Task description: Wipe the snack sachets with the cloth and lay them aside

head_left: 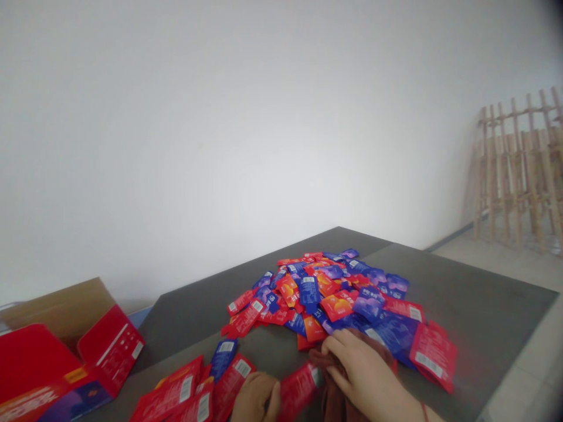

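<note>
My left hand (257, 398) is closed at the bottom edge, with its thumb against the near end of a red packet (299, 390). That packet is blurred and reaches toward my right hand (363, 372), whose fingers are curled around a bunched brown cloth (332, 395). The cloth touches or nearly touches the packet's far end. Beyond both hands lies a heap of red, orange and blue-purple packets (310, 290). Left of my left hand is a smaller group of red packets (176, 392) with a blue packet (223, 357) among them.
An open red and purple box (65, 375) with raised flaps stands at the left. The dark grey table (475, 305) extends to the right, its far side along a white wall (272, 129). Wooden slatted frames (519, 170) lean against the wall at the far right.
</note>
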Demonstrator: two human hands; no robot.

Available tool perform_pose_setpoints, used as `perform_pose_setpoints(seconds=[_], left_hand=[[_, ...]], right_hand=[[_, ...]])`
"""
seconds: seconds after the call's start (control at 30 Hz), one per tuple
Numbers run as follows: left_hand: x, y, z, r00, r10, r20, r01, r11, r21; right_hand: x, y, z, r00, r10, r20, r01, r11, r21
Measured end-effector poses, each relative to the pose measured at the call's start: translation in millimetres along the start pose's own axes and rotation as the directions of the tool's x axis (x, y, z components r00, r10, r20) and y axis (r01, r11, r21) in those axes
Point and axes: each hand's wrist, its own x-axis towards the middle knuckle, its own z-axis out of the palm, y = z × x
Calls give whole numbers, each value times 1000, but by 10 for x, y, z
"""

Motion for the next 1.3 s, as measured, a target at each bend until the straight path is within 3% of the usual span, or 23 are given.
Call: perform_pose_setpoints(seconds=[0.13, 0.37, 0.6, 0.73, 0.97, 1.13, 1.3], left_hand=[[53, 72, 125, 996, -85, -9, 84, 996, -6], [9, 112, 56, 978, -209, 1, 209, 974, -88], [-125, -112, 16, 969, -31, 244, 93, 964, -247], [-133, -153, 71, 961, -55, 272, 129, 957, -260], [-108, -105, 75, 939, -93, 331, 182, 951, -249], [-120, -116, 54, 936, -87, 341, 193, 937, -290], [-114, -79, -22, 956, -27, 294, 140, 918, -371]], right_hand=[[8, -34, -27, 1000, 0, 28, 0, 1000, 7], [46, -144, 386, 971, -7, 237, 42, 989, -140], [77, -151, 411, 968, 33, 248, 27, 972, -235], [118, -241, 525, 966, -40, 256, 114, 953, -282], [178, -528, 848, 912, -209, 353, 304, 922, -240], [79, -400, 687, 893, -245, 379, 346, 910, -227], [44, -318, 587, 917, -150, 369, 269, 917, -296]])
